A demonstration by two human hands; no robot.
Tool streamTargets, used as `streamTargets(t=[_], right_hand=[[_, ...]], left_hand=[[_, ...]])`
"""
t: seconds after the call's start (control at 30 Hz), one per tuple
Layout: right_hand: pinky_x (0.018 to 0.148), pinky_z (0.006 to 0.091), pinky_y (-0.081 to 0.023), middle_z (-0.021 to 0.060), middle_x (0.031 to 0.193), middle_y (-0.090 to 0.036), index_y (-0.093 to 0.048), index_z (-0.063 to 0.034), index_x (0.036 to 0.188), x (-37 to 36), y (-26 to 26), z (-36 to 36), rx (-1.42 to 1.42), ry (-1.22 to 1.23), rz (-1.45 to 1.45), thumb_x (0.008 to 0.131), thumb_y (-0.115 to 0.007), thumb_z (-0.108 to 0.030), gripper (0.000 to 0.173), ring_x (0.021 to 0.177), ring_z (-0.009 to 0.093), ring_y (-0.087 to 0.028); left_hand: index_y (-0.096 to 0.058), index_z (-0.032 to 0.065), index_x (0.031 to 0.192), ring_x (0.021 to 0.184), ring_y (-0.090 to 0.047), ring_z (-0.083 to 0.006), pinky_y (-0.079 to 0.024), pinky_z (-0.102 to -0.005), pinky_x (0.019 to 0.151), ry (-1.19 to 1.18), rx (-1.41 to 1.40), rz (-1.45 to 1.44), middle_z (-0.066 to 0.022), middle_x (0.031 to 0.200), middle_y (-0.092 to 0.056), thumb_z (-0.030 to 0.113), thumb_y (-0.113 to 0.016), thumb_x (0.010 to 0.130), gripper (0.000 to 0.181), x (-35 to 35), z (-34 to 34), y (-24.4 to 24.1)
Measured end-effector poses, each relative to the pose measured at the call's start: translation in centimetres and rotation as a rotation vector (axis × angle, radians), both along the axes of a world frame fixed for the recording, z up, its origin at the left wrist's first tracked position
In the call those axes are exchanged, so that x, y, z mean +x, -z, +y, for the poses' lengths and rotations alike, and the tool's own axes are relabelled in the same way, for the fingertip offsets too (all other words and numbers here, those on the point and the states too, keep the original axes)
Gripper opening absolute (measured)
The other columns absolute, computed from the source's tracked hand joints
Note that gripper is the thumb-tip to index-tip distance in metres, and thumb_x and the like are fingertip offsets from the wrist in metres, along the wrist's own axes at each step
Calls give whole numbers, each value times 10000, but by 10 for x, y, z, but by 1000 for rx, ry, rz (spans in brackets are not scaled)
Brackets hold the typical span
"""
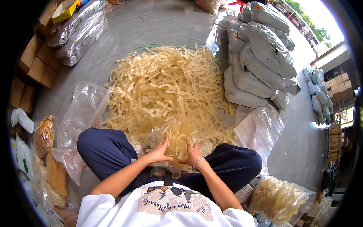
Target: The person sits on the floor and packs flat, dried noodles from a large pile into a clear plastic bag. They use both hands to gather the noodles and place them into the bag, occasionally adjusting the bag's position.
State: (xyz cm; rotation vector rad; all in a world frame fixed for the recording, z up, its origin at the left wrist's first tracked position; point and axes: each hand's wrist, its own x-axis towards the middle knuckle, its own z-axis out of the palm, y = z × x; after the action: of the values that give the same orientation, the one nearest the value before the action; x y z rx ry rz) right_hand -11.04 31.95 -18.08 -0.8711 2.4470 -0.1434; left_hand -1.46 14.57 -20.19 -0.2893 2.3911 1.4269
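Observation:
A broad heap of pale yellow, flat dried strips (pixel 170 90) lies on the floor before my crossed legs. At its near edge, my left hand (pixel 160 153) and my right hand (pixel 194 153) rest on either side of a bunch of strips (pixel 178 142), fingers spread and palms turned towards each other. Clear plastic shows around this bunch, between my knees; how far it wraps the strips cannot be told. A bangle circles my right wrist. Both hands touch or nearly touch the strips, without a closed grip.
Stacked grey plastic sacks (pixel 258 59) stand right of the heap. Clear plastic sheets lie left (pixel 82 105) and right (pixel 262 130). A filled clear bag (pixel 278 198) and a calculator (pixel 246 191) are by my right knee. Silvery packages (pixel 82 31) and cardboard boxes (pixel 39 65) stand at upper left.

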Motion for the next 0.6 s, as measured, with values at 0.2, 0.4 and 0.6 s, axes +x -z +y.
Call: streamTargets(t=[0.2,0.4,0.6], right_hand=[[850,361,-421,207,989,-576,-578,-98,1099,-56,-58,7,-213,-187,-335,664,-708,-250,479,969,319,-540],[772,384,-467,199,890,-619,-634,-14,946,-112,-22,21,-153,186,36,712,-625,-122,257,884,341,-584],[835,385,-455,243,1009,-578,-632,27,912,-104,101,49,243,233,-140,710,-574,-118,255,953,351,-569]], left_hand=[[-3,-2,1366,1260,-271,-352,-272,-373,1017,62,-70,54,-276,1376,-179,192,-646,739,919,-11,-19,-4],[-408,28,1226,933,-554,-333,-437,-371,829,-323,-115,67,-195,1092,-550,172,-621,720,568,-38,-44,-29],[-552,15,1031,773,-606,-282,-468,-369,728,-300,-430,9,-146,880,-624,237,-673,663,447,-36,-51,0]])
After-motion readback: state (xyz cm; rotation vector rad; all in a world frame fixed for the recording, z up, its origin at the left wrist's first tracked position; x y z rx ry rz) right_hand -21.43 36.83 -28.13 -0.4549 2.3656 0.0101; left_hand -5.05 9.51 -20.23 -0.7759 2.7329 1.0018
